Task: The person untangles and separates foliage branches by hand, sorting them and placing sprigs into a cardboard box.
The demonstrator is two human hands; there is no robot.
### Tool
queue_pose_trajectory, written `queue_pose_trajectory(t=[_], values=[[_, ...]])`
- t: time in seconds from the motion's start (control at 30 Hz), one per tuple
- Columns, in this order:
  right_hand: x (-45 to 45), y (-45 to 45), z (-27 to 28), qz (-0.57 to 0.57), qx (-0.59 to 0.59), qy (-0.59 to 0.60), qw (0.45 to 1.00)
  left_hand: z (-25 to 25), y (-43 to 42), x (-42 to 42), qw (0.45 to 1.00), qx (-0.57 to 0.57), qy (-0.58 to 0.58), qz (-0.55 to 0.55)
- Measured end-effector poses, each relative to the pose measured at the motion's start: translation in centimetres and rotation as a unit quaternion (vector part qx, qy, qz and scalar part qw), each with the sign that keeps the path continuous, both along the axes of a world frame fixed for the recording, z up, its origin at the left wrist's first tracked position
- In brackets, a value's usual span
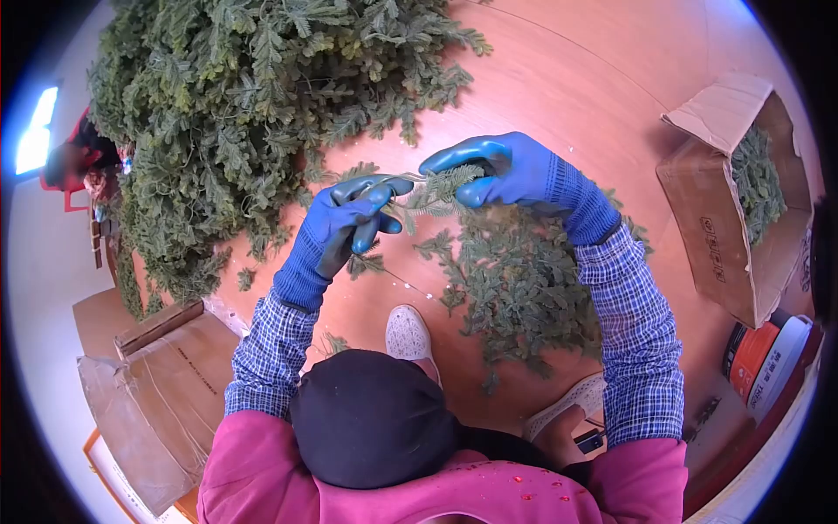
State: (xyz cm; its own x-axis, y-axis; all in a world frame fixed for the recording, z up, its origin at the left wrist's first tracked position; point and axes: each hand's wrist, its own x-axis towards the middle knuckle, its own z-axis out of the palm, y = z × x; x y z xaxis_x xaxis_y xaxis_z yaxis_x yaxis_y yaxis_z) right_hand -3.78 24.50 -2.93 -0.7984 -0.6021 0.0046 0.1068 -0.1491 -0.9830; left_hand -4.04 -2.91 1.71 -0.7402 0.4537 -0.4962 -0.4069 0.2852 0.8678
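Left hand [342, 220] pinches the sprig [447, 185] by its stem, right hand [513, 170] grips the leafy end, apparently to steady it.

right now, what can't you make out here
Head view: part of the sprig, hidden by the right hand.
Head view: the large pile's top, cut off by the upper edge.
Head view: lower greenery in the open carton, hidden by its walls.
Head view: lettering on the other carton, too small to read.

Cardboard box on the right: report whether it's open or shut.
Open: a flap sticks out from the cardboard box, and green sprigs show inside.
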Motion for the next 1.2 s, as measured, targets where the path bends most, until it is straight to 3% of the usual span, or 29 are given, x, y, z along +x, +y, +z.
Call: queue_pose_trajectory(t=[0.03, 0.1, 0.2, 0.23, 0.3, 0.37, 0.4, 0.53, 0.63, 0.7, 0.8, 0.9, 0.97, 1.0, 1.1, 1.17, 1.2], values=[[-0.2, 0.4, -0.2, 0.003, 0.057, 0.014, 0.998, -0.2, 0.1, 0.1, 1.0, 0.001, 0.0, -0.002], [-0.4, 1.0, -0.2, 0.0, 0.099, 0.024, 0.995, -1.1, 0.1, 0.3, 0.99, 0.135, -0.032, 0.003], [-0.2, 1.6, 0.7, -0.024, 0.156, -0.01, 0.987, -2.2, 0.1, 1.0, 0.986, 0.166, -0.014, 0.0], [-0.2, 1.8, 0.8, -0.044, 0.171, -0.05, 0.983, -1.9, 0.1, 0.7, 0.986, 0.161, -0.023, -0.022], [-0.5, 2.4, -0.1, -0.051, 0.141, -0.009, 0.989, -0.8, 0.4, 0.0, 0.986, 0.151, -0.037, -0.066], [-0.5, 2.7, -0.1, -0.013, 0.13, 0.038, 0.991, 0.7, 1.0, -0.2, 0.98, -0.081, -0.068, -0.166], [-0.5, 2.6, -0.1, -0.014, 0.129, 0.036, 0.991, 0.7, 0.9, -0.3, 0.974, -0.108, -0.096, -0.175], [-0.3, 2.5, -0.5, 0.028, 0.141, 0.043, 0.989, 0.1, 0.7, -0.5, 0.975, -0.113, -0.023, -0.19], [-0.5, 2.8, -2.6, 0.008, 0.125, 0.034, 0.991, 0.3, 1.3, -0.5, 0.984, -0.124, 0.0, -0.13], [-0.3, 3.1, -4.3, 0.002, 0.127, 0.04, 0.991, 0.4, 1.6, -0.6, 0.995, -0.059, -0.028, -0.078], [0.2, 3.4, -5.8, -0.041, 0.106, 0.197, 0.974, 0.7, 2.4, -0.5, 0.991, -0.095, -0.007, -0.099], [0.3, 3.2, -5.2, -0.014, 0.115, 0.147, 0.982, -0.1, 2.3, -0.8, 0.99, -0.097, -0.007, -0.1], [0.8, 3.0, -2.3, -0.006, 0.086, -0.21, 0.974, -0.2, 2.5, -0.9, 0.988, -0.111, -0.004, -0.108], [1.0, 2.7, -3.4, -0.006, 0.087, -0.209, 0.974, -0.2, 2.7, -0.9, 0.985, -0.124, 0.0, -0.116], [1.4, 1.6, -4.9, -0.149, 0.094, -0.019, 0.984, 0.0, 3.1, -0.8, 0.986, -0.114, 0.036, -0.115], [1.9, 1.8, -3.2, -0.03, 0.087, -0.161, 0.983, -0.5, 3.3, -0.4, 0.98, -0.141, 0.099, -0.101], [1.9, 1.9, -3.1, -0.031, 0.087, -0.16, 0.983, -0.6, 3.3, -0.3, 0.969, -0.167, 0.161, -0.086]])
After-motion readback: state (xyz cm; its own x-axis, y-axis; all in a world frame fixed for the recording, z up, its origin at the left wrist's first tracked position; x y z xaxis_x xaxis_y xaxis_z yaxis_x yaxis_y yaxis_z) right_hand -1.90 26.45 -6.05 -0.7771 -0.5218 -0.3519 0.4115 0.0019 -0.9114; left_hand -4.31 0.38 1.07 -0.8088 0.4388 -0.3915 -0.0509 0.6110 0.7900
